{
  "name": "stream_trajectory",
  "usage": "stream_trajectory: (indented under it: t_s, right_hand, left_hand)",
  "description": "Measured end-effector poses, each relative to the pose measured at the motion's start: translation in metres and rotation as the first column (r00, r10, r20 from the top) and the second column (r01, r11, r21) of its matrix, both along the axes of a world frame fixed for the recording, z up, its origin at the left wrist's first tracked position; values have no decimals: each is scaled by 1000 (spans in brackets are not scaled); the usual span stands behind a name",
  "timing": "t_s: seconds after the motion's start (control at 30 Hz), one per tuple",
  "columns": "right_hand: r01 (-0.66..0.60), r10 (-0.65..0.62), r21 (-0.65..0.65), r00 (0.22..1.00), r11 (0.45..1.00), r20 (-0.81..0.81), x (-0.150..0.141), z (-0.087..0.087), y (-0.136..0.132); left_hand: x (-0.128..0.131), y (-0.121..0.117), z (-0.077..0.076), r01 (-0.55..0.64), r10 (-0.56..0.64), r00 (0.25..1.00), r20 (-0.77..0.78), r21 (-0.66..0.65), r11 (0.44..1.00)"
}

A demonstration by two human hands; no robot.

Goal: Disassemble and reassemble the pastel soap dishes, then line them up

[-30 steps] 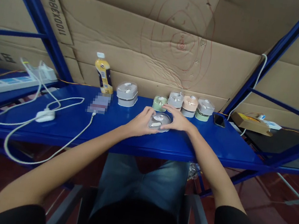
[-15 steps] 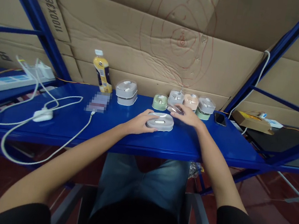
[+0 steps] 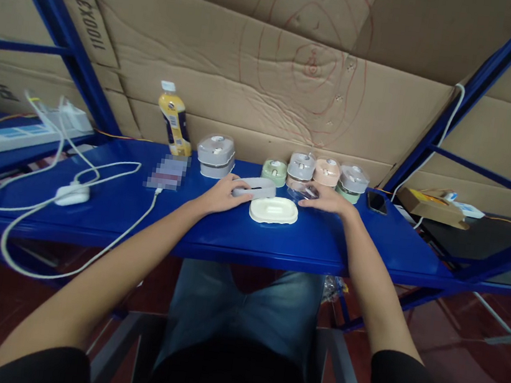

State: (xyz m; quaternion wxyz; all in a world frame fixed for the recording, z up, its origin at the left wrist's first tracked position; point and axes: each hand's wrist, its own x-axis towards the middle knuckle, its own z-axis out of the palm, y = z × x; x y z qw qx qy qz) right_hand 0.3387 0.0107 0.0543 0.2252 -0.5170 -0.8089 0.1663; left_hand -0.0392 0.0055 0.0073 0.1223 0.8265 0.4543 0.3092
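Note:
My left hand [image 3: 224, 195] grips the left end of a grey oval plastic shell [image 3: 263, 187] and holds it behind a cream oval base [image 3: 274, 210]. The base lies on the blue table with a raised bar along its middle. My right hand [image 3: 325, 199] has its fingers on a clear plastic lid [image 3: 296, 193], to the right of the grey shell. That lid is see-through, so its outline is hard to make out.
At the back stand a green box [image 3: 273, 172], a grey box [image 3: 301, 165], a peach box [image 3: 326, 172] and two stacks, one left [image 3: 215, 156], one right [image 3: 353, 182]. A yellow bottle [image 3: 175, 121], a phone [image 3: 377, 202] and a white cable [image 3: 137, 229] lie farther out.
The grey shell has come off the cream base and moved back and left in my left hand, baring the base. My right hand, with the clear lid, has shifted slightly right and lower.

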Motion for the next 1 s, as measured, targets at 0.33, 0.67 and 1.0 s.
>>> stream_trajectory:
  t_s: [0.33, 0.67, 1.0]
  right_hand:
    - [-148, 186, 226, 970, 963, -159, -27, 6, -14]
    - [-361, 371, 202, 929, 910, -9, -71, -11, -18]
    - [-393, 398, 195, 917, 899, 15, -72, -8, -18]
  left_hand:
    - [28, -23, 7, 177, -180, 971, 155, 28, 984]
    - [48, -23, -8, 226, -214, 961, 174, -50, 973]
    - [50, -21, -14, 251, -252, 963, 94, 22, 968]
